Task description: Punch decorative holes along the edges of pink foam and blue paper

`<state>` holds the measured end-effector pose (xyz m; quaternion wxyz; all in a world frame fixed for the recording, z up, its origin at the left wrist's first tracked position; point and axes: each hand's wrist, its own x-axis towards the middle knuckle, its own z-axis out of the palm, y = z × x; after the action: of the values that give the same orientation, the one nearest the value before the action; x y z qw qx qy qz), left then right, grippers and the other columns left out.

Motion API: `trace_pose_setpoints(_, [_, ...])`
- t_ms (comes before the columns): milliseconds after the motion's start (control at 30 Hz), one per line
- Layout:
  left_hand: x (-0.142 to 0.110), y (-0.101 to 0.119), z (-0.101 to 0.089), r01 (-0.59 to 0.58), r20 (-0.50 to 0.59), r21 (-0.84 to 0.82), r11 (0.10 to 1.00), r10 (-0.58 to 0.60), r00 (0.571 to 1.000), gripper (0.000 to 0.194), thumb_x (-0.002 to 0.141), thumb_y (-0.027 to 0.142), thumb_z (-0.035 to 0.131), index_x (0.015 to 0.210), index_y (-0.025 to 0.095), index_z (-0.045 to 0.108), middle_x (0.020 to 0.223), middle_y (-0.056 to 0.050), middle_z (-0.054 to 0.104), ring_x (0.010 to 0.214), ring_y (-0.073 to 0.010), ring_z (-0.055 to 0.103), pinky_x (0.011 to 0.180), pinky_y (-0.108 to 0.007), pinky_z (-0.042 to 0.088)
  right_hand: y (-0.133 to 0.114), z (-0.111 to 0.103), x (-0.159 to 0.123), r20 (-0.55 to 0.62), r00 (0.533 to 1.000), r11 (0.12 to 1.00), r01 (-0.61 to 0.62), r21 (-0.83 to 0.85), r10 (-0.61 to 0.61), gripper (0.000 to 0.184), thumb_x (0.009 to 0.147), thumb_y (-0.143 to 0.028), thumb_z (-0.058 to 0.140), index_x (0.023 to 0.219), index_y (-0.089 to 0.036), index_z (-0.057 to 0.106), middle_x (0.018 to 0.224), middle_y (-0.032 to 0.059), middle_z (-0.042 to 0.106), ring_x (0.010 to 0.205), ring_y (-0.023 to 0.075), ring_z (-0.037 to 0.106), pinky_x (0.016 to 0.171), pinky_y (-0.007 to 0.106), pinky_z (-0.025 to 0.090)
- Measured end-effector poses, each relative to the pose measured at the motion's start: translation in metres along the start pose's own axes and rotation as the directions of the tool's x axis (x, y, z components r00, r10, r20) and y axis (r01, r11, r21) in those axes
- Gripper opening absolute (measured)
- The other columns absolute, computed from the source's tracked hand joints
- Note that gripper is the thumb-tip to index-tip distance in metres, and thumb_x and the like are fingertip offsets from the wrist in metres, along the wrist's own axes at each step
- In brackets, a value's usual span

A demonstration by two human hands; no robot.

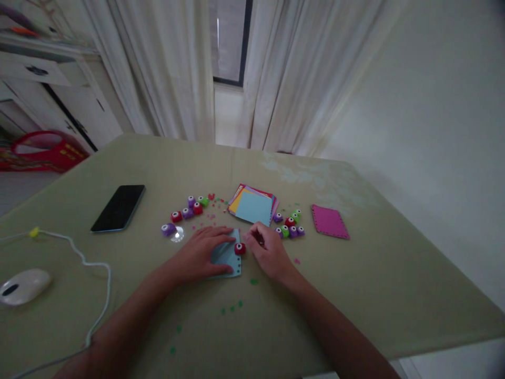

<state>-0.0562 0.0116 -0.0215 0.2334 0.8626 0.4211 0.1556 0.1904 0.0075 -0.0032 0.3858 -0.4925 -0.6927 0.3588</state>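
My left hand (205,251) lies flat with spread fingers on a light blue paper square (226,254), pressing it to the table. Small punched holes run along the paper's right edge. A red craft punch (240,248) sits on that edge, between my two hands. Just right of the punch is my right hand (268,250), its fingers curled in and thumb against the forefinger. Whatever is between those fingertips is hidden. Small green paper bits (232,309) are scattered on the table in front of the paper.
More craft punches in red, purple and green stand in a left group (188,212) and a right group (290,230). Behind lies a stack of coloured paper (252,206). A magenta square with punched edges (330,221), phone (119,208), white mouse (26,287) and white cable (106,284) surround these.
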Motion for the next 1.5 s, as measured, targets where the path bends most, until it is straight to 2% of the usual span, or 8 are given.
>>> trace_pose_setpoints(267, [0.002, 0.005, 0.001, 0.006, 0.013, 0.001, 1.000, -0.006, 1.000, 0.068, 0.084, 0.049, 0.088, 0.145, 0.028, 0.067, 0.164, -0.013, 0.056, 0.151, -0.0372, 0.052, 0.126, -0.059, 0.035, 0.005, 0.007, -0.004, 0.022, 1.000, 0.999, -0.016, 0.044, 0.015, 0.028, 0.105, -0.041, 0.058, 0.086, -0.021, 0.064, 0.078, 0.0009, 0.068, 0.072, 0.0171, 0.059, 0.070, 0.029, 0.043])
trace_pose_setpoints(500, [0.003, 0.007, 0.005, 0.009, -0.009, -0.020, 1.000, -0.009, 1.000, 0.069, 0.086, 0.047, 0.087, 0.148, 0.029, 0.065, 0.164, -0.011, 0.056, 0.150, -0.0362, 0.052, 0.124, -0.057, 0.038, -0.001, 0.009, 0.013, -0.018, 1.000, 0.940, -0.015, 0.341, 0.023, 0.049, 0.100, -0.053, 0.059, 0.065, -0.024, 0.043, 0.061, -0.0056, 0.038, 0.058, 0.0134, 0.034, 0.058, 0.029, 0.030])
trace_pose_setpoints(600, [0.004, 0.007, 0.009, 0.005, -0.027, -0.027, 1.000, -0.005, 1.000, 0.069, 0.084, 0.046, 0.089, 0.146, 0.028, 0.066, 0.162, -0.012, 0.057, 0.148, -0.0373, 0.054, 0.122, -0.057, 0.040, -0.005, 0.013, 0.016, 0.002, 0.999, 0.895, -0.041, 0.445, 0.044, 0.059, 0.101, -0.058, 0.058, 0.057, -0.024, 0.037, 0.054, -0.0065, 0.032, 0.053, 0.0120, 0.027, 0.056, 0.032, 0.026])
trace_pose_setpoints(700, [0.006, 0.011, 0.011, -0.018, -0.083, -0.041, 0.999, 0.014, 0.996, 0.061, 0.086, 0.043, 0.087, 0.142, 0.027, 0.068, 0.158, -0.011, 0.061, 0.143, -0.0364, 0.057, 0.120, -0.056, 0.042, -0.010, 0.019, 0.015, 0.049, 0.998, 0.869, -0.062, 0.491, 0.043, 0.064, 0.101, -0.060, 0.058, 0.053, -0.024, 0.037, 0.051, -0.0065, 0.032, 0.050, 0.0112, 0.026, 0.055, 0.032, 0.026])
trace_pose_setpoints(967, [0.017, 0.029, 0.017, -0.023, -0.252, -0.077, 0.997, 0.002, 0.968, 0.028, 0.090, 0.024, 0.076, 0.117, 0.023, 0.074, 0.122, -0.009, 0.076, 0.115, -0.0307, 0.070, 0.103, -0.047, 0.053, -0.014, 0.033, 0.015, 0.077, 0.997, 0.911, -0.003, 0.413, -0.032, 0.061, 0.101, -0.060, 0.056, 0.056, -0.023, 0.037, 0.055, -0.0056, 0.033, 0.053, 0.0112, 0.029, 0.053, 0.029, 0.027])
trace_pose_setpoints(1100, [0.020, 0.028, 0.019, -0.022, -0.250, -0.119, 0.993, -0.009, 0.968, 0.023, 0.091, 0.024, 0.074, 0.114, 0.022, 0.074, 0.119, -0.009, 0.077, 0.112, -0.0291, 0.070, 0.100, -0.044, 0.054, -0.016, 0.034, 0.014, 0.091, 0.994, 0.939, 0.022, 0.343, -0.057, 0.054, 0.102, -0.053, 0.052, 0.059, -0.022, 0.042, 0.060, -0.0040, 0.038, 0.058, 0.0123, 0.034, 0.057, 0.029, 0.030])
trace_pose_setpoints(1333, [0.021, 0.032, 0.016, 0.002, -0.237, -0.131, 0.991, -0.033, 0.971, 0.028, 0.084, 0.017, 0.075, 0.112, 0.019, 0.075, 0.119, -0.008, 0.076, 0.112, -0.0297, 0.070, 0.101, -0.044, 0.052, -0.016, 0.037, 0.012, 0.196, 0.973, 0.975, 0.080, 0.206, -0.122, 0.050, 0.103, -0.045, 0.048, 0.060, -0.023, 0.037, 0.062, -0.0042, 0.034, 0.060, 0.0123, 0.034, 0.060, 0.029, 0.029])
trace_pose_setpoints(1500, [0.023, 0.031, 0.016, 0.010, -0.211, -0.141, 0.990, -0.040, 0.977, 0.027, 0.081, 0.016, 0.072, 0.107, 0.020, 0.076, 0.115, -0.007, 0.076, 0.109, -0.0283, 0.069, 0.098, -0.042, 0.053, -0.013, 0.040, 0.013, 0.214, 0.971, 0.985, 0.071, 0.155, -0.103, 0.050, 0.104, -0.046, 0.046, 0.061, -0.023, 0.039, 0.061, -0.0041, 0.036, 0.060, 0.0125, 0.035, 0.059, 0.029, 0.028])
